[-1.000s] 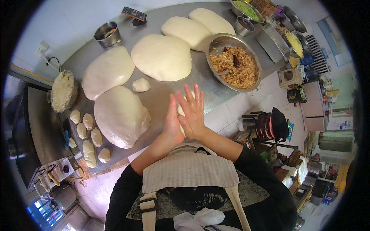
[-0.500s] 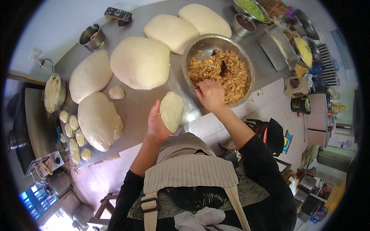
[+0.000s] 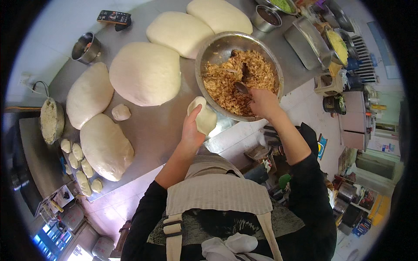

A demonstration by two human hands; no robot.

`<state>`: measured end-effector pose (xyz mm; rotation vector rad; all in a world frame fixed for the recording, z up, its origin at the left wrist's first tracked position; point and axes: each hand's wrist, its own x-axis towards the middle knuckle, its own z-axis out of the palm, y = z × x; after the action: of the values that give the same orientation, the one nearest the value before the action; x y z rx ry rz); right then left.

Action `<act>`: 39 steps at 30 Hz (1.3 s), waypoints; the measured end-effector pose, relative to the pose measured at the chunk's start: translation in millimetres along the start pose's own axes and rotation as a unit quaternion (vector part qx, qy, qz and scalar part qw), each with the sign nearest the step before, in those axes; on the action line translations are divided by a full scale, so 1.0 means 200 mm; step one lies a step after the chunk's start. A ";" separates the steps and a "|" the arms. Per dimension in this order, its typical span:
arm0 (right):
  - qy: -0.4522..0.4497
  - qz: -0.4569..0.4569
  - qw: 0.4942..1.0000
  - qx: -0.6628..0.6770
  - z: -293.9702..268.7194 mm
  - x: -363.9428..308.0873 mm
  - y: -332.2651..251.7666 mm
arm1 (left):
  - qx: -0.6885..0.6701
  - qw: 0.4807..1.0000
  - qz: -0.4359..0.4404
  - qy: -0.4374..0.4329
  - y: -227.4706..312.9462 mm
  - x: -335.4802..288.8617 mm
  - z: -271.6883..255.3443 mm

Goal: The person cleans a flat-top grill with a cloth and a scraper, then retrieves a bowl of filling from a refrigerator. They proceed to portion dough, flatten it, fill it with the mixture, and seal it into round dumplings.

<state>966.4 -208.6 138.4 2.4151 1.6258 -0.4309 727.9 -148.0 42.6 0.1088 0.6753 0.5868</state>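
Cream-white flat dough round (image 3: 207,120) gripped in left hand (image 3: 192,136); right hand (image 3: 264,104) clasping dark oval-bowled spoon (image 3: 241,88); squeezing hard could tear dough!

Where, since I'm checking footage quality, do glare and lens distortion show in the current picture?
Head view: glare brightens the grey metal table right of the pale, flat dough round in the bare left hand; head view: the table's wall-side edge bows and corners fall to black; head view, lower left: strong light shows at the blue-tinted glass window.
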 end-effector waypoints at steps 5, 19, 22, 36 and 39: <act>0.097 0.084 0.990 0.060 0.01 -0.13 0.20 | -0.012 1.000 0.023 0.001 -0.01 0.01 0.05; 0.091 0.033 0.954 0.284 0.27 -0.18 -0.02 | -0.039 0.998 0.050 -0.025 -0.08 0.05 0.17; 0.079 0.038 0.932 0.351 0.29 -0.19 -0.09 | -0.026 0.999 0.029 -0.010 -0.06 0.03 0.19; 0.298 -0.016 0.904 0.306 0.21 -0.35 -0.26 | -0.060 0.997 -0.033 0.039 0.07 0.06 0.31; 0.081 0.062 0.958 0.267 0.16 -0.34 -0.25 | -0.048 0.999 0.008 0.017 0.01 0.03 0.26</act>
<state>891.2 -259.2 131.6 2.9961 1.5598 -0.7507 763.4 -137.8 80.4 0.0133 0.6792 0.6361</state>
